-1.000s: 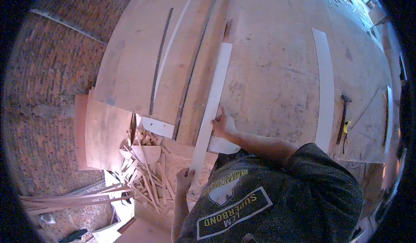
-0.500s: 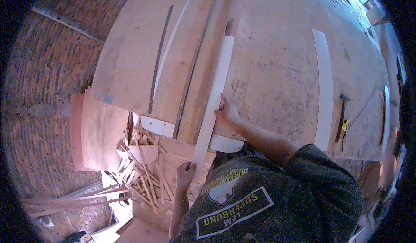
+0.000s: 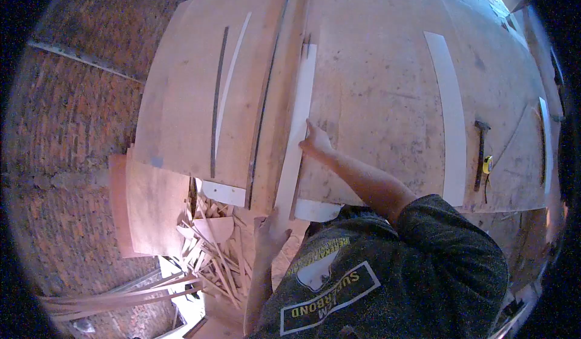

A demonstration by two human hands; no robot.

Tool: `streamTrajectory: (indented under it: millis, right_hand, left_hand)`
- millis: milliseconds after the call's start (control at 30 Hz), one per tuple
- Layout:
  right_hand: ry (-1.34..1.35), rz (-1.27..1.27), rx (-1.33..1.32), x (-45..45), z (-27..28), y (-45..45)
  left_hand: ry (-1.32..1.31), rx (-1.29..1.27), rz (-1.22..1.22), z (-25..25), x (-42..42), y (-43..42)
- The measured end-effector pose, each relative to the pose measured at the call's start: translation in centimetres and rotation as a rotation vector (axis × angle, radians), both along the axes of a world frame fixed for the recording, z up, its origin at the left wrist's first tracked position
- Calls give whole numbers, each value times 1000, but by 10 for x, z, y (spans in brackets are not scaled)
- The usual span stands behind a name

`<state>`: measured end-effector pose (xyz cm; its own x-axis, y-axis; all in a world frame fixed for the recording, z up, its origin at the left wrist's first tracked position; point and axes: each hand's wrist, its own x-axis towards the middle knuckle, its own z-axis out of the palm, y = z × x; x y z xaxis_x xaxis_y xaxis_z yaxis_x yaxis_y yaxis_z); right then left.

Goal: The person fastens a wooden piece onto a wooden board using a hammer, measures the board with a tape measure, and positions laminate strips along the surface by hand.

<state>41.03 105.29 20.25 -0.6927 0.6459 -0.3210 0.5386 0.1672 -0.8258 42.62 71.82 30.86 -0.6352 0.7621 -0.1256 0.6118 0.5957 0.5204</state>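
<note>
Step in hand, as I judge it: placing and steadying the long pale strip [image 3: 297, 130]. It lies lengthwise along the wooden rail [image 3: 281, 97] that runs from the far edge of the bench [image 3: 375, 85] toward my near edge. Can't tell if strip and rail actually touch or just sit side by side.

My right hand [image 3: 318, 143] is at the strip's right side, partway along; index stretched out, thumb apart, both at the strip's edge. Those fingers are spread, not wrapped round it. My left hand [image 3: 271, 239] is down at the strip's lower end, by the near edge. Blurry there: can't tell whether those fingers pinch the strip or only rest on it.

Next move, my judgement: it calls for both hands working together, light sideways pressure from the right, left guiding the end, so the strip doesn't skew off the rail's line.

Rest of bench: toward the right edge, a wide pale strip [image 3: 449, 121], then a hammer [image 3: 480, 157] with a yellow tape measure [image 3: 488, 164] just beside it, near the near right corner. Left part: a thin dark strip [image 3: 219, 103] next to a thin pale strip [image 3: 231, 79]. Wood offcuts [image 3: 219, 260] are heaped below the near edge, left of me.
</note>
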Motion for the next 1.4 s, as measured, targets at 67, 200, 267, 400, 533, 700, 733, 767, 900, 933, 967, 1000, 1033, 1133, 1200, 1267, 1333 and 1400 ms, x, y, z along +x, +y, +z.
streamTrajectory:
  millis: [67, 200, 267, 400, 533, 700, 733, 767, 900, 933, 967, 1000, 1033, 1133, 1200, 1267, 1333, 1400]
  right_hand:
    - [-12, 1, 31, -6, 0, 10]
    - [32, -7, 85, -15, -12, 25]
    - [94, -22, 131, -12, -4, 26]
    - [57, 31, 220, 5, -12, 6]
    - [117, 31, -152, 41, -8, -53]
    - [158, -21, -543, 58, 37, -93]
    - [125, -9, -552, 59, 45, -91]
    - [92, 4, -560, 60, 51, -90]
    - [210, -43, -567, 56, 38, -88]
    - [264, -50, -611, 55, 31, -86]
    - [318, -54, -655, 54, 23, -84]
    - [290, -61, -663, 54, 31, -81]
    - [262, -69, -671, 54, 46, -76]
    - [234, -106, -689, 46, 49, -71]
    - [250, -141, -726, 41, 47, -68]
    - [283, -180, -793, 38, 54, -62]
    - [246, -142, -718, 35, 48, -55]
    - [256, -136, -703, 31, 46, -48]
  left_hand:
    - [63, 64, -23, -4, -1, 7]
    - [183, 101, -35, -20, -6, 13]
    - [258, 90, -33, -19, -7, 23]
    - [164, 202, 47, -9, -9, 46]
    - [24, 155, 145, -27, -16, 55]
    - [-44, 92, 161, -48, -27, 58]
    - [-16, 53, 149, -30, -26, 66]
    - [13, 14, 137, -20, -25, 71]
    - [-61, 76, 163, -28, -30, 70]
    - [-70, 83, 156, -21, -32, 75]
    - [-52, 88, 139, -16, -33, 79]
    - [-34, 93, 124, -11, -34, 83]
    - [11, 91, 96, -5, -35, 86]
    - [96, 50, 87, 16, -34, 101]
    - [0, 23, 141, 20, -37, 108]
    - [-135, 12, 184, 13, -45, 112]
    - [-77, 7, 135, 5, -54, 116]
    - [-20, -5, 101, 10, -55, 124]
